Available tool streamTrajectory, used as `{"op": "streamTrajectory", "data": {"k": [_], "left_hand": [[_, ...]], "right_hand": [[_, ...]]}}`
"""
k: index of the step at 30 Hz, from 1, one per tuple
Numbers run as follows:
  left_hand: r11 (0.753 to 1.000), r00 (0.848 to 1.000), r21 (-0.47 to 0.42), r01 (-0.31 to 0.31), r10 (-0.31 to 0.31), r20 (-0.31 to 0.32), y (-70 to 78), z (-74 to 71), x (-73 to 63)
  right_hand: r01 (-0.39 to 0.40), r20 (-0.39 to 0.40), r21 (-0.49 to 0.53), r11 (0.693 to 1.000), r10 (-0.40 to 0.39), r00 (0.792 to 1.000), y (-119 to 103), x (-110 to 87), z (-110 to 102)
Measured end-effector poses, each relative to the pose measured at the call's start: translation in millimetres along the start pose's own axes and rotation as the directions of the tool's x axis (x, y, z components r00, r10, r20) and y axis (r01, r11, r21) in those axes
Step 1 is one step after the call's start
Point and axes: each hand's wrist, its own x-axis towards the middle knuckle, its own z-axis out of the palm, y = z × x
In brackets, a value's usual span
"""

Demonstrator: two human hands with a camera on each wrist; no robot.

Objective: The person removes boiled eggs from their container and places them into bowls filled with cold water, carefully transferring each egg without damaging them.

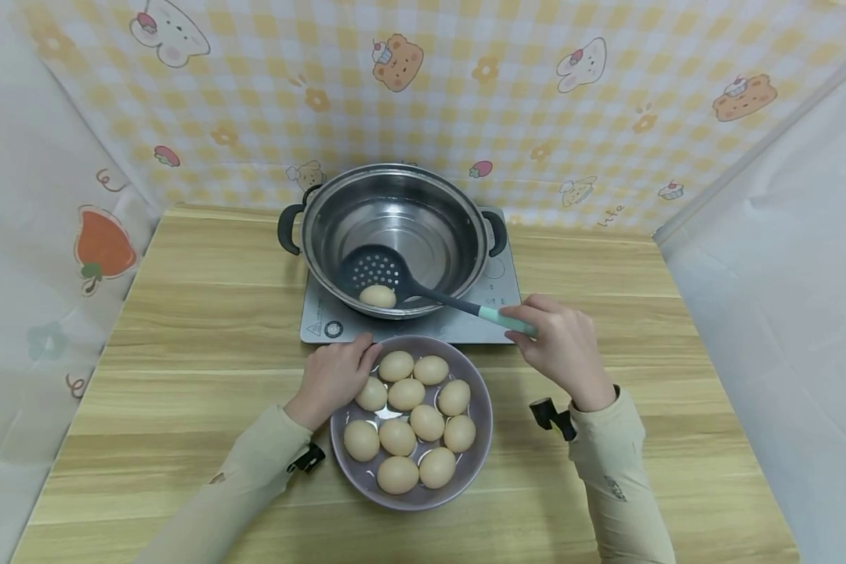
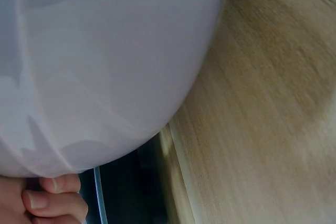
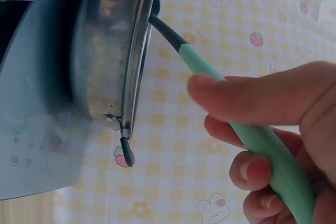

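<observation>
My right hand [image 1: 562, 341] grips the mint-green handle of a dark skimmer [image 1: 375, 266], with the thumb along the handle in the right wrist view. The skimmer's holed head is inside the steel pot [image 1: 312, 235], near its front left wall. One pale brown egg [image 1: 377, 296] lies at the near side of that head. My left hand [image 1: 334, 376] holds the upper left rim of a mauve bowl [image 1: 482, 454], its fingers curled by the bowl's edge in the left wrist view. Several more eggs [image 1: 398, 475] sit in the bowl.
Under the pot is a flat grey induction cooker [image 1: 504, 301]. The pot has black handles [image 1: 289, 229] on both sides. A checked, printed cloth [image 1: 465, 110] hangs right behind it. The bowl stands on the wooden table [image 1: 204, 313], close in front of the cooker.
</observation>
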Motion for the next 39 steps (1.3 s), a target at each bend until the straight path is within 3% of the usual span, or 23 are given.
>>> {"op": "streamTrajectory", "data": {"k": [17,23,32,39], "left_hand": [[1.0,1.0,-0.011,0.011,-0.011,0.01,-0.9,0.4,-0.3],[1.0,1.0,-0.013,0.016,-0.016,0.018,-0.7,0.0,0.1],[1.0,1.0,-0.014,0.015,-0.015,0.025,-0.1,-1.1,0.1],[1.0,0.999,-0.015,0.021,-0.02,0.033,-0.2,-0.2,0.4]], "right_hand": [[-0.054,0.133,0.103,0.993,0.04,0.99,3,-1.6,-12],[-0.015,0.097,0.109,0.994,0.005,0.995,6,-5.3,-19],[0.024,0.019,-0.01,1.0,-0.023,1.0,7,-15.3,-42],[0.015,-0.012,-0.045,0.999,-0.016,1.0,9,-24.4,-60]]}}
